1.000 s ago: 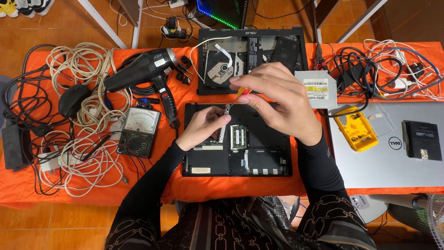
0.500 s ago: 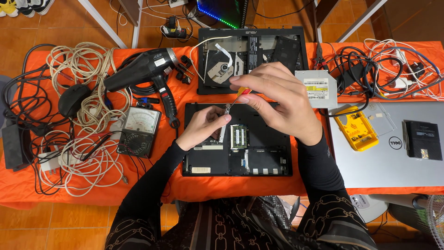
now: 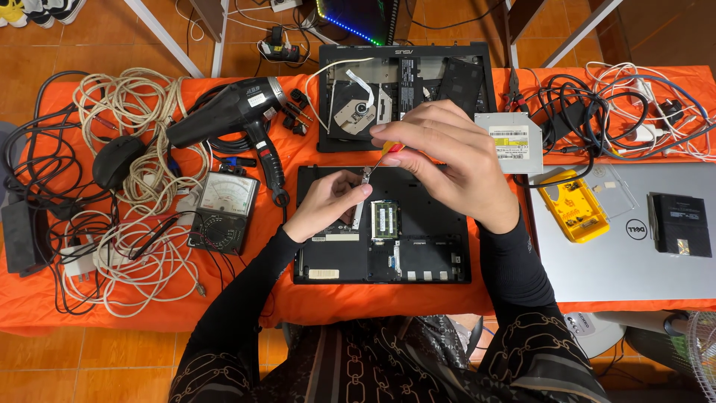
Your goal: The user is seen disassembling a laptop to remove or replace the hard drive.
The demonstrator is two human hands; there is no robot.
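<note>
Your bench (image 3: 246, 298) is draped in a bright orange cloth, slightly rumpled, and it stands on a floor of warm terracotta tiles (image 3: 45, 60), with metal frame legs and a lit strip of coloured lights visible toward 12 o'clock. At the centre lies the opened laptop base (image 3: 418, 246), a flat black plastic rectangle with its underside up, a green memory module (image 3: 385, 219) showing in an open bay. Your left hand (image 3: 324, 203) rests on the base at its upper left, fingers curled around a small metal part that I cannot make out clearly. Your right hand (image 3: 447, 160) hovers over the base's top edge, fingers pinched on a small screwdriver (image 3: 380, 158) with a red and yellow handle, its thin shaft slanting down toward the left hand. At 12 o'clock from the base lies a second dismantled laptop shell (image 3: 406, 89), black, with a white ribbon cable looping out. At 10 o'clock lies a glossy black hair dryer (image 3: 231, 112); at 9 o'clock, an analog multimeter (image 3: 224, 211) with a pale dial, beside loose coils of cream and white cable (image 3: 142, 246). At 2 o'clock sits a silver optical drive (image 3: 511, 142), boxy and metallic. At 3 o'clock a closed grey laptop (image 3: 619, 261) carries a yellow plastic case (image 3: 573, 214).
</note>
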